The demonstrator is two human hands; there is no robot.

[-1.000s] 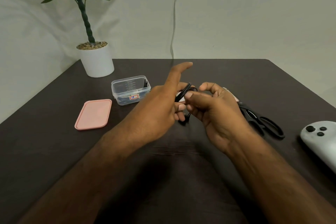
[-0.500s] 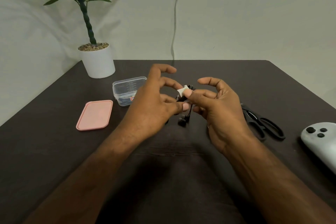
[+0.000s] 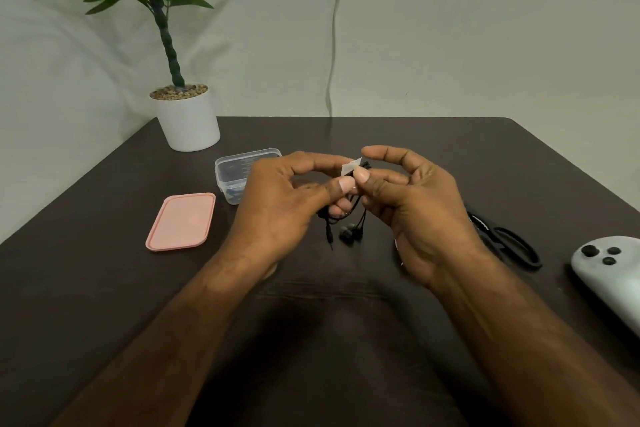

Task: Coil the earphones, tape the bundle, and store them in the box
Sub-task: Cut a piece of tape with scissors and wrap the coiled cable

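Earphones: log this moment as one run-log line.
step: taping | earphones: coiled, held above table by both hands | tape: pinched at bundle top | left hand, right hand: gripping | box: open | lid: off

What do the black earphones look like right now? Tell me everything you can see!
The earphones are thin black cord gathered into a small bundle, held in the air above the dark table. Two round black earbuds and a straight plug dangle below the fingers. A small piece of white tape sticks up at the top of the bundle. The left hand and right hand both pinch it, hiding most of the coil.
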